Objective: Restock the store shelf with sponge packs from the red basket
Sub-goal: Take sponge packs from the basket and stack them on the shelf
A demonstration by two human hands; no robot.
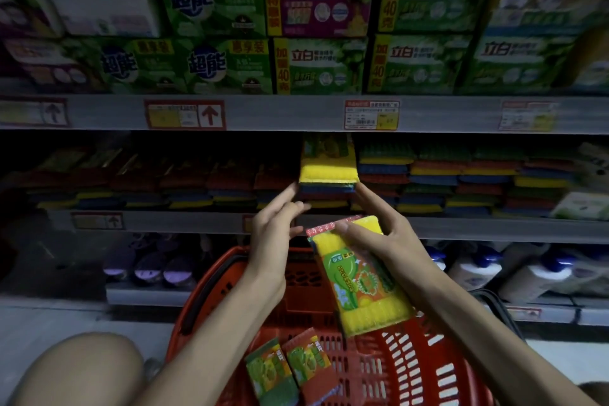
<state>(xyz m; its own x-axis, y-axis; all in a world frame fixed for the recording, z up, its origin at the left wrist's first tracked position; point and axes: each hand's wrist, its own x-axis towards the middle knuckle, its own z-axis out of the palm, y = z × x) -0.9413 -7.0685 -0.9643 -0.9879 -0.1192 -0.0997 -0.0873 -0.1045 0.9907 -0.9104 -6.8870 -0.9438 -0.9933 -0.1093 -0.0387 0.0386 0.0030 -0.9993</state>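
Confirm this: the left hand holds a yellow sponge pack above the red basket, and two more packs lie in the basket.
Wrong hand. In the head view the right hand holds the yellow sponge pack above the red basket; the left hand is empty, near the shelf stack. Two more packs do lie in the basket.

Only one view is given, taken from a camera worn on the head. It is pointed forward and a little down, close to the store shelf. The red basket is seen just below, very near. No second view is shared.
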